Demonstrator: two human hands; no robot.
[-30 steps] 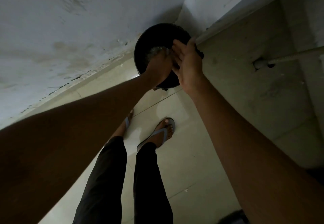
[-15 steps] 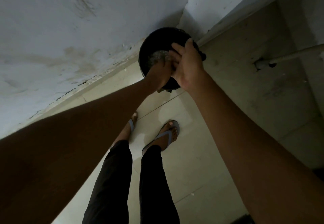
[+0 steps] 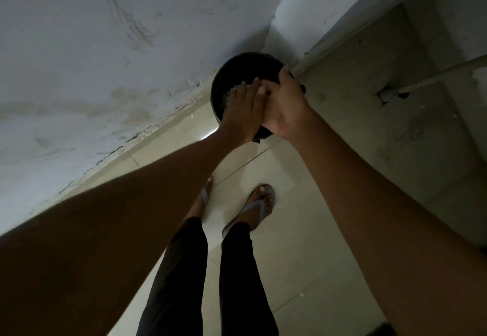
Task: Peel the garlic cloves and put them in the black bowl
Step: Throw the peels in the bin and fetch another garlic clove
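One black bowl (image 3: 245, 72) sits at twelve o'clock, held out over a tiled floor (image 3: 303, 230), two hands meeting over it: left hand (image 3: 241, 110) flat-fingered inside, right hand (image 3: 286, 104) curled around its rim; garlic indiscernible.

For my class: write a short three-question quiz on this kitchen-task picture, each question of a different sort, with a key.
1. True or false: both hands are at the black bowl.
2. Which hand holds the bowl at its rim? A) left hand B) right hand
3. Fill in: the person wears ___ on the feet.

Key: 1 true. 2 B; the right hand wraps the near right rim, while the left hand lies over the bowl's opening. 3 sandals. Whether either hand pinches a clove is too dark to tell.
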